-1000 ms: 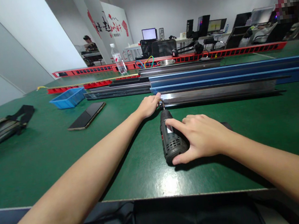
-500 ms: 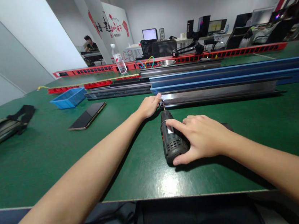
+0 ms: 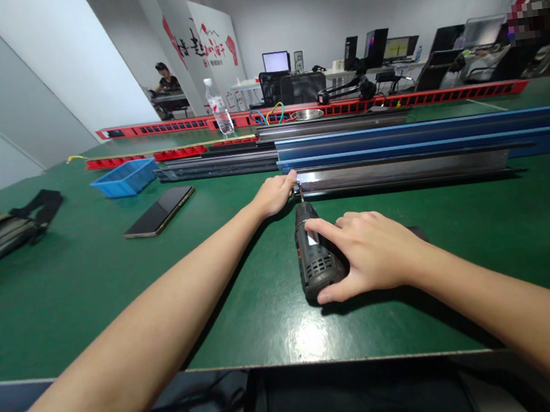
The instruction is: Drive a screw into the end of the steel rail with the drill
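Power drill (image 3: 317,257), clasped sideways at the green surface (image 3: 237,304) by the right grip (image 3: 374,247), which hides its handle, has its bit (image 3: 302,194) at the metal profile (image 3: 401,172), where the left grip (image 3: 274,197) holds something indiscernible or nothing.

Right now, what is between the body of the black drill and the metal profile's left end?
In the head view, the thin bit lies there, reaching from the black drill toward the metal profile; tip contact is unclear.

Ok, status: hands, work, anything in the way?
Right hand gripping black power drill, bit at left end of long dark glossy channel. Left hand at same end. Long blue rails behind.
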Motion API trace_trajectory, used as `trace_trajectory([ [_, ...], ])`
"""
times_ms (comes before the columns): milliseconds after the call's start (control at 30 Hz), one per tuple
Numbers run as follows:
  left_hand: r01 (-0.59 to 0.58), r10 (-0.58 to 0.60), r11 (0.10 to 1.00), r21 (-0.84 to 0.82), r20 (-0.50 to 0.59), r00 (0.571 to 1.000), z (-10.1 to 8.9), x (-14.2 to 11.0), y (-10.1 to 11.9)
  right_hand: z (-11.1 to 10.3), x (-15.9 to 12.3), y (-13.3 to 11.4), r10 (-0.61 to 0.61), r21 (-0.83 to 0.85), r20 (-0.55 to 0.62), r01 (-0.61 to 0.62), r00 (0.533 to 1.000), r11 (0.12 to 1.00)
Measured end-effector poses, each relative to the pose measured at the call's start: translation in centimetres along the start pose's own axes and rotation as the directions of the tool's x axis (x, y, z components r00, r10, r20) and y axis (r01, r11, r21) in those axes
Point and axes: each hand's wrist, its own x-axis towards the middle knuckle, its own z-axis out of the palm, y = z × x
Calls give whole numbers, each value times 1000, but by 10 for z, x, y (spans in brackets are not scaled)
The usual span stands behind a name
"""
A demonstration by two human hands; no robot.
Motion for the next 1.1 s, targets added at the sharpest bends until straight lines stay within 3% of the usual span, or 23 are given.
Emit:
trace_trajectory([
  [1100, -27, 26, 998, 64, 15, 1000, 0, -1, -3, -2, 1, -3, 31, 14, 43, -32, 999, 999],
])
